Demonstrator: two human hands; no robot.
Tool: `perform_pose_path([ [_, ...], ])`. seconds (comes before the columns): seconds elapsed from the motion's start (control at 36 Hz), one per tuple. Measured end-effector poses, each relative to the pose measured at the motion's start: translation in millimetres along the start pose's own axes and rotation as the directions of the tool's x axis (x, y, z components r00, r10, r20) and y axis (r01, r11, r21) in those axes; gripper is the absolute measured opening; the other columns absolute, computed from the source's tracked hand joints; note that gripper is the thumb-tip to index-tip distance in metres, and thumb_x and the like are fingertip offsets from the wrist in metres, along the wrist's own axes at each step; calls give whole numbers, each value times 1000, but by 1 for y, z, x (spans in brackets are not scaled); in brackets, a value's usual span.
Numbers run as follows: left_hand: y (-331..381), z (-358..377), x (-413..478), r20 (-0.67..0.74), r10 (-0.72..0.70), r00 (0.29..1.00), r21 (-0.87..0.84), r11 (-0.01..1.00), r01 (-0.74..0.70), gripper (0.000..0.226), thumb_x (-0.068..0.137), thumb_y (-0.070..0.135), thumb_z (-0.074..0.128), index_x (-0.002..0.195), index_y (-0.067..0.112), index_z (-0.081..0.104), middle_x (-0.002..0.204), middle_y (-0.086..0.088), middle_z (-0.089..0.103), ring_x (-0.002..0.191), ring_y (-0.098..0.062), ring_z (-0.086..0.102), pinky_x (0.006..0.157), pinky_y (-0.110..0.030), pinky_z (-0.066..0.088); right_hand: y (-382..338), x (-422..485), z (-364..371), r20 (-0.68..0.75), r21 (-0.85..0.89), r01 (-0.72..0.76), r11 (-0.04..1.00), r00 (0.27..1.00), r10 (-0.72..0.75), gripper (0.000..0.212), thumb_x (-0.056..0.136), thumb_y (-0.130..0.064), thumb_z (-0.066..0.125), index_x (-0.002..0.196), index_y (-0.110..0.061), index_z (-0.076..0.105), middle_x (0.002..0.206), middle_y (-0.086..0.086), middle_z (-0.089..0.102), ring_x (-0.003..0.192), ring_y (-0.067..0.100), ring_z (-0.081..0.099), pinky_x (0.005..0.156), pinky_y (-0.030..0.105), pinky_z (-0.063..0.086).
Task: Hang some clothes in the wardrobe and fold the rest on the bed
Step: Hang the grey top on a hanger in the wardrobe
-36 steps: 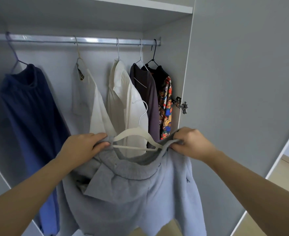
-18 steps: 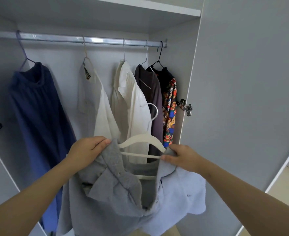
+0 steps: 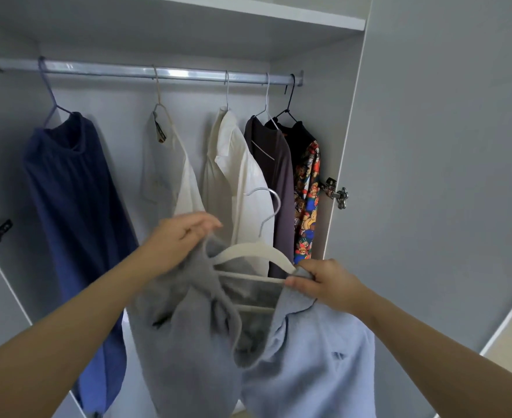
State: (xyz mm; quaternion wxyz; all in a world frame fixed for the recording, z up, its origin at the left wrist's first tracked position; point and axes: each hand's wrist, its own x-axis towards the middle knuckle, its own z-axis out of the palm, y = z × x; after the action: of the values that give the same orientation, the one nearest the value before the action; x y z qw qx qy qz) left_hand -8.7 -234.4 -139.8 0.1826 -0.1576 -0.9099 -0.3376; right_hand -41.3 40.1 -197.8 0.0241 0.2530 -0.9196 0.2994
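I stand at an open wardrobe. A grey shirt (image 3: 188, 342) hangs low in front of me, partly over a white hanger (image 3: 254, 251) whose metal hook points up. My left hand (image 3: 182, 236) pinches the shirt's left shoulder and lifts it at the hanger's left arm. My right hand (image 3: 324, 285) grips the shirt's right shoulder together with the hanger's right end. Overhead runs the metal rail (image 3: 146, 72).
On the rail hang a dark blue garment (image 3: 76, 188), two white shirts (image 3: 170, 167) (image 3: 239, 176), a dark brown garment (image 3: 275, 176) and a black cartoon-print top (image 3: 307, 188). The grey door (image 3: 444, 176) stands open at right, with hinges on both sides. A shelf sits above.
The left hand has risen and moved right, pulling the shirt's left shoulder up over the hanger. The right hand has dropped a little. The camera has shifted left and down.
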Motion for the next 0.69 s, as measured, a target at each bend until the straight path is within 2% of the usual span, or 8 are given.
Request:
perform_pose_path([
  [0.06,-5,8,0,230,-10,973,47,999,-1,48,86,60,41,129,39,43,125,24,42,113,1,45,98,-22,36,-1,4,-2,-38,27,31,999,999,-30,36,86,-39,63,74,-6,57,54,-13,46,58,4,44,60,24,35],
  [0.11,-10,17,-2,314,-54,948,146,989,8,69,74,79,35,131,41,40,115,20,50,97,-3,54,86,-24,47,-3,7,-5,-79,33,53,998,996,-51,36,86,-36,64,75,-1,59,53,-10,44,59,6,43,59,25,35],
  [0.22,-11,21,2,197,-34,980,423,905,-54,32,92,50,45,98,22,59,70,10,52,63,-1,47,57,-16,34,-5,12,-9,-100,42,41,998,994,-37,33,85,-35,65,74,-4,61,54,-15,48,58,5,43,58,21,33],
  [0.36,-14,14,11,64,12,998,432,901,-38,30,93,46,47,95,19,60,68,8,52,61,-2,46,60,-23,38,-17,19,-26,56,79,-11,997,998,6,17,90,-30,61,74,-26,54,63,-15,48,59,-2,44,59,14,36],
  [0.47,-19,15,15,39,23,999,345,938,-35,22,92,39,53,97,19,62,65,8,52,59,-2,46,55,-17,32,-27,25,-29,204,20,-95,995,975,88,29,91,-39,56,91,-10,60,75,-8,54,67,1,48,60,10,37],
  [0.53,-24,12,15,29,-27,999,288,958,17,20,92,36,55,97,17,62,63,9,50,59,-1,46,54,-16,32,-33,29,-24,188,98,-110,989,978,90,32,90,-39,58,83,-8,61,75,-3,56,68,6,50,64,20,39],
  [0.58,-31,8,14,63,-90,994,254,965,71,20,93,35,53,108,23,59,71,14,53,66,1,49,59,-14,34,-42,35,-18,165,136,-118,984,982,95,30,89,-37,61,70,-14,55,68,-2,51,63,8,47,61,23,36],
  [0.69,-49,-10,19,142,-252,957,148,962,231,55,92,31,57,140,35,32,115,10,56,90,1,51,79,-17,42,-65,53,-7,182,250,-136,959,979,91,22,89,-24,62,70,-15,58,69,-4,53,61,3,49,59,17,38],
])
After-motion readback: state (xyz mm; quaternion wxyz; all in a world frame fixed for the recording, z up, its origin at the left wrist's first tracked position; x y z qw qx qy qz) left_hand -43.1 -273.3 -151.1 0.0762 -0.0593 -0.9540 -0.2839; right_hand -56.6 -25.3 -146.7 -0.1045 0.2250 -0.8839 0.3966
